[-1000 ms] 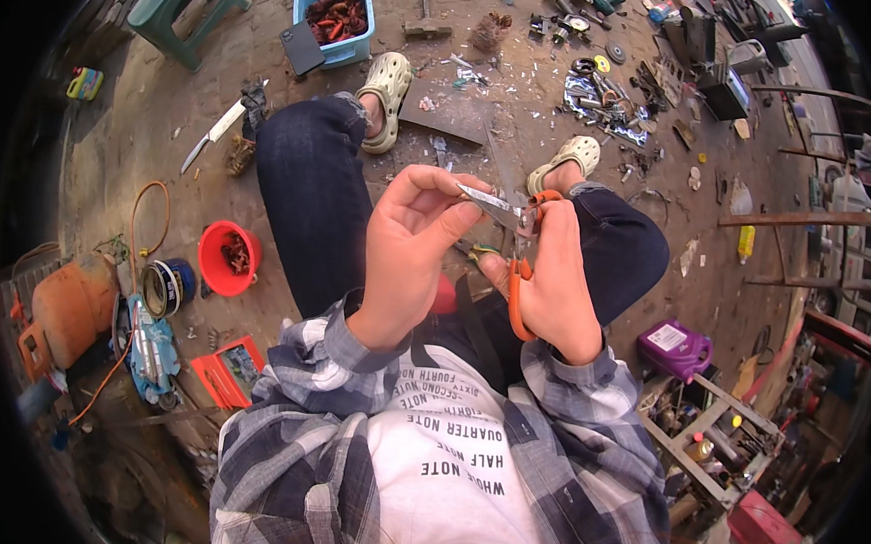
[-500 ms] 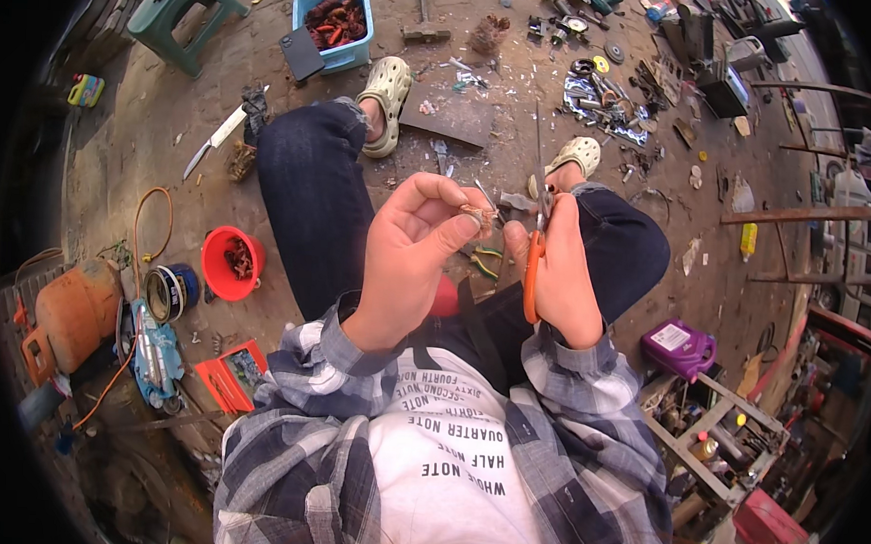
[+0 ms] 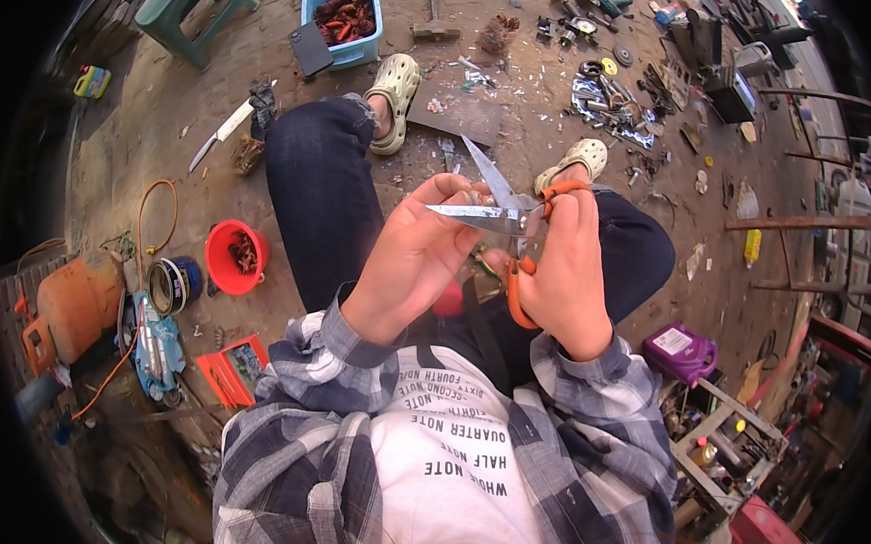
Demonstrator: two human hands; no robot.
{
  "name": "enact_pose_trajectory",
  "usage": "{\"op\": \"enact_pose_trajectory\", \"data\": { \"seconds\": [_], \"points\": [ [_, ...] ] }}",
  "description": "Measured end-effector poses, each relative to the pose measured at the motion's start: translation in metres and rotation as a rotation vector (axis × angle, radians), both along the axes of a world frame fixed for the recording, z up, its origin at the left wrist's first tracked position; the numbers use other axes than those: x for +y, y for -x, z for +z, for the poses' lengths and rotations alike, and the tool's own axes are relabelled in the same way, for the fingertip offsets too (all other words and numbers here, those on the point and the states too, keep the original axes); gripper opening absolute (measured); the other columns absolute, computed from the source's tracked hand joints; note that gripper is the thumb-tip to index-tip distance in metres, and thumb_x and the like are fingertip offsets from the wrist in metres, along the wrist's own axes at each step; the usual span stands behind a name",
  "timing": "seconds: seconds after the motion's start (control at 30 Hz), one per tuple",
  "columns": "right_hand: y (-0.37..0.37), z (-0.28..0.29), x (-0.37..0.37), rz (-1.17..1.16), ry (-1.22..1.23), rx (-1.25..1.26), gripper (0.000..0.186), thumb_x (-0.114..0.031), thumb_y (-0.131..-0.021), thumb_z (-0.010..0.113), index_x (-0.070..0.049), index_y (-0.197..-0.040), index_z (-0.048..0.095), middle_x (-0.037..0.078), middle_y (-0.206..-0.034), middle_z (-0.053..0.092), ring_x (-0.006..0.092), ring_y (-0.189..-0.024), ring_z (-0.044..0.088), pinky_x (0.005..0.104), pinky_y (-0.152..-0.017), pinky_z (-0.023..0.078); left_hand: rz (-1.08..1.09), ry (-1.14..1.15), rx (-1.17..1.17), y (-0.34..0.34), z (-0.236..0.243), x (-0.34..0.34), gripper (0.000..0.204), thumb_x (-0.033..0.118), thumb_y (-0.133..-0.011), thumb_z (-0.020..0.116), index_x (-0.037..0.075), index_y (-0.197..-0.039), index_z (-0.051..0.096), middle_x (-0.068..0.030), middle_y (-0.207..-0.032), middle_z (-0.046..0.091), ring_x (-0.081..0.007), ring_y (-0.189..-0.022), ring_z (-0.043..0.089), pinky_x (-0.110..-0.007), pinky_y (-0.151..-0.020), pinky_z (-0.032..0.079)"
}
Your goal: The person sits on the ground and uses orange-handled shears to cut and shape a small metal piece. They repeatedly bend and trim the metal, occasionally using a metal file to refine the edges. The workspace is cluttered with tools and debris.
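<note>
My right hand grips orange-handled scissors, with fingers and thumb through the loops. Their two blades stand apart and point left, crossing in front of my left fingertips. Between thumb and fingers, my left hand pinches a small copper-coloured piece, mostly hidden behind the blades. Whether a blade touches it I cannot tell. Below the hands, pliers with green and yellow grips show in part.
A dark metal plate lies between my feet. To the left are a red bucket with copper-coloured scrap and a long knife. A blue basin of reddish scrap stands ahead. Loose metal parts litter the far right.
The scissors have swung from pointing away, blades together, to pointing left with blades spread across my left fingertips. My right hand has turned and closed round the handles.
</note>
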State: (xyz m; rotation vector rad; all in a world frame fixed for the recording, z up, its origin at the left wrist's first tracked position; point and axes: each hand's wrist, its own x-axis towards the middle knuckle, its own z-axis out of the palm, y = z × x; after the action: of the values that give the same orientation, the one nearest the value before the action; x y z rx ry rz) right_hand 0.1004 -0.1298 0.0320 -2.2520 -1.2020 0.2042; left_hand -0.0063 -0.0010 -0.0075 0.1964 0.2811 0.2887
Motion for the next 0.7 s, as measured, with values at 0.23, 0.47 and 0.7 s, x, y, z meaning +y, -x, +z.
{"op": "enact_pose_trajectory", "data": {
  "seconds": [0.23, 0.47, 0.7],
  "points": [
    [0.001, 0.003, 0.001, -0.001, 0.023, -0.027, 0.055, -0.027, -0.062, 0.08, 0.002, -0.088, 0.041, 0.017, -0.089, 0.043, 0.0352, -0.083, 0.046, 0.0405, -0.071, 0.04, 0.03, -0.059, 0.021, 0.0, -0.006, -0.002, 0.011, 0.003, -0.087, 0.057, 0.004, -0.097, 0.053, -0.0088, -0.1, 0.06, -0.0156, -0.096, 0.058, -0.03, -0.086, 0.047],
    [0.003, 0.005, 0.002, 0.026, 0.072, 0.04, 0.055, -0.029, -0.064, 0.079, 0.003, -0.089, 0.041, 0.018, -0.09, 0.045, 0.0357, -0.083, 0.047, 0.0407, -0.071, 0.041, 0.16, -0.235, 0.097, -0.002, 0.002, -0.008, 0.008, 0.002, -0.087, 0.057, 0.004, -0.093, 0.053, -0.0096, -0.096, 0.062, -0.016, -0.089, 0.06, -0.03, -0.078, 0.05],
    [0.004, 0.004, 0.002, 0.055, 0.103, 0.097, 0.06, -0.032, -0.066, 0.078, 0.006, -0.094, 0.041, 0.021, -0.09, 0.047, 0.0372, -0.085, 0.048, 0.0408, -0.074, 0.042, 0.248, -0.374, 0.135, -0.002, 0.005, -0.009, 0.008, 0.0, -0.085, 0.06, 0.002, -0.089, 0.053, -0.0104, -0.093, 0.063, -0.0154, -0.084, 0.062, -0.028, -0.075, 0.052]
  ]
}}
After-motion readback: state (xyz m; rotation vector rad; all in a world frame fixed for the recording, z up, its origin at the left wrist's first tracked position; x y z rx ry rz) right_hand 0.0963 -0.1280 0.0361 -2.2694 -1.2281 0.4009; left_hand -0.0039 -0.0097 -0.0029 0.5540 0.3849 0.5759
